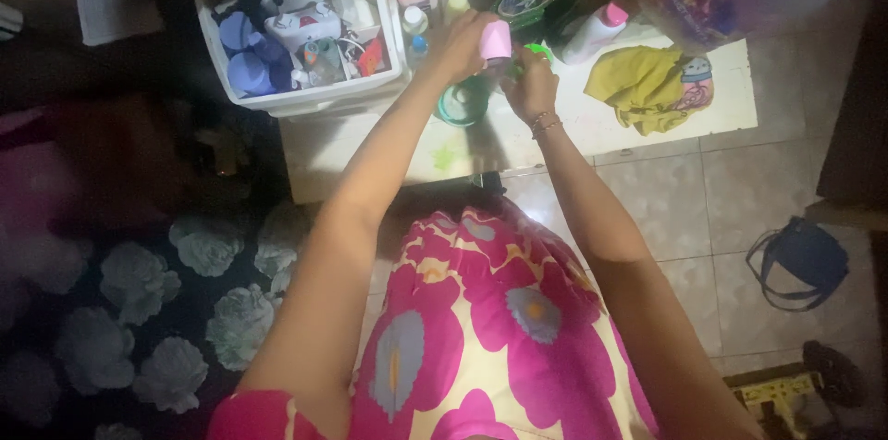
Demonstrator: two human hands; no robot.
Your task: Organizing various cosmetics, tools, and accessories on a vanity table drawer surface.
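Left hand [460,44] wraps pink cap [496,40] above white table [592,121]. Right hand [529,84] clutches green item [537,52] beside it, grip mostly hidden. Cap looks light, rigid, smooth plastic, possibly slippery; best held round sides. 2 hands nearly touching.

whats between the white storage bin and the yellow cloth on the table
In the head view, both hands, left hand and right hand, meet there around a pink cap.

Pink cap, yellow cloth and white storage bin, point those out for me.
pink cap [496,40], head view, on its rounded side between the two hands.
yellow cloth [638,84], head view, on its crumpled middle.
white storage bin [319,99], head view, on its front rim.
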